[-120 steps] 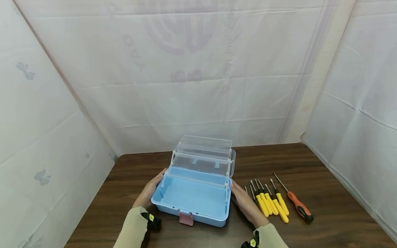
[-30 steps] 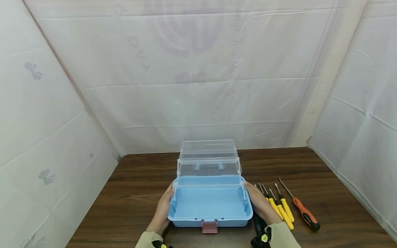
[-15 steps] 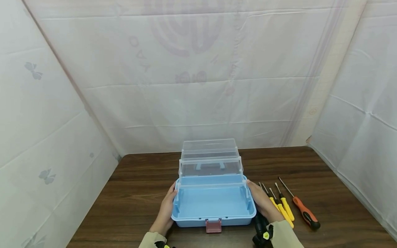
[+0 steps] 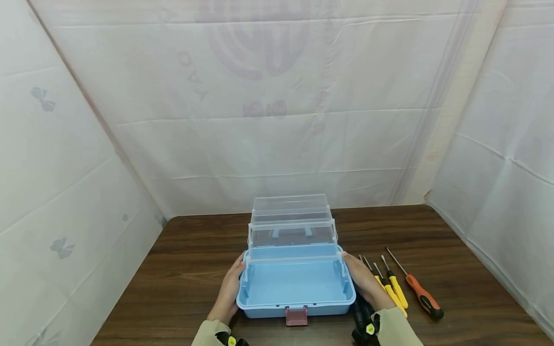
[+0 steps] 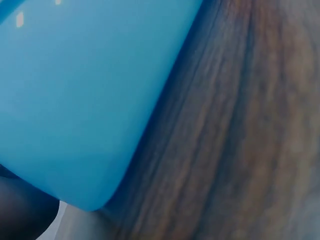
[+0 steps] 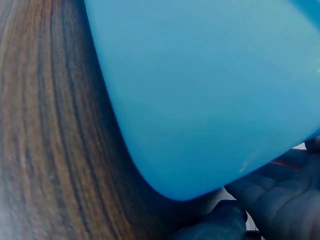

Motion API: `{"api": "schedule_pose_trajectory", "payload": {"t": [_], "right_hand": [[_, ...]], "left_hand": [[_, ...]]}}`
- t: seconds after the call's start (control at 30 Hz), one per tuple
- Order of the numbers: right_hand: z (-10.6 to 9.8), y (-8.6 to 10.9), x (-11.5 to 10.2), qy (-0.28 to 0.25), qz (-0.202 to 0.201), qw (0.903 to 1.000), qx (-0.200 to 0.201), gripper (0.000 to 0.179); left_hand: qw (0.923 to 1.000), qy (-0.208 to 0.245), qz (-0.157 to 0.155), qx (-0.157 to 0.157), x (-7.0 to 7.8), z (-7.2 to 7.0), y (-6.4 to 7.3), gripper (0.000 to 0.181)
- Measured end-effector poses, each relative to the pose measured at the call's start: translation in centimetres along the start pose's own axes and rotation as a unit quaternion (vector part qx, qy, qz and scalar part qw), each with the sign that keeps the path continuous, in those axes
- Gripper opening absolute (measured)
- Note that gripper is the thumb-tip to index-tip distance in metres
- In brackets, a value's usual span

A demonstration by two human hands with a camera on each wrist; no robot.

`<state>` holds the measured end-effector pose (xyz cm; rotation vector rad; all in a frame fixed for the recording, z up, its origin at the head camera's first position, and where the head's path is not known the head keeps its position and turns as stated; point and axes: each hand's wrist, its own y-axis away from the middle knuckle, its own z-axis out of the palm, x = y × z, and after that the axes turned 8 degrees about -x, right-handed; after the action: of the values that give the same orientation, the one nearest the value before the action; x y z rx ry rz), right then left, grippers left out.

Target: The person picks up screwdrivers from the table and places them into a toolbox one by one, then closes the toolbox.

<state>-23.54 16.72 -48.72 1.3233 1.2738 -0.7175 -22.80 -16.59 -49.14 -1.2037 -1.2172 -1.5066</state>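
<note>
A light blue plastic toolbox (image 4: 298, 284) stands on the table with its clear lid and trays (image 4: 291, 211) folded back. Nothing lies in its base, and a pink latch (image 4: 296, 317) hangs at the front. My left hand (image 4: 227, 293) grips the left side, thumb near the rim. On the opposite side my right hand (image 4: 368, 284) grips it likewise. The left wrist view is mostly the box wall (image 5: 90, 100). In the right wrist view the wall (image 6: 200, 100) fills the middle, with part of my right hand (image 6: 290, 200) against it at lower right.
Several yellow-handled screwdrivers (image 4: 396, 291) lie right of the box, partly hidden behind my right hand. Farther right is an orange-and-black screwdriver (image 4: 420, 290). The dark wood table (image 4: 182, 269) is bordered by white cloth walls (image 4: 277, 144) at the back and sides.
Since the oldest frame the toolbox has turned to sit square and shifted right and nearer, with both hands still at its sides. In the last half second almost nothing has moved.
</note>
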Motion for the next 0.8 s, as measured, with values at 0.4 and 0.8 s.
{"api": "schedule_pose_trajectory", "payload": {"t": [0.4, 0.8], "right_hand": [[-0.1, 0.2, -0.3, 0.015, -0.004, 0.9998, 0.010, 0.073], [-1.0, 1.1, -1.0, 0.059, -0.017, 0.9978, 0.025, 0.060]], "left_hand": [[0.9997, -0.005, 0.023, -0.001, -0.5, -0.2, -0.1, 0.056], [0.9996, 0.001, 0.020, -0.021, 0.0, -0.4, 0.0, 0.053]]}}
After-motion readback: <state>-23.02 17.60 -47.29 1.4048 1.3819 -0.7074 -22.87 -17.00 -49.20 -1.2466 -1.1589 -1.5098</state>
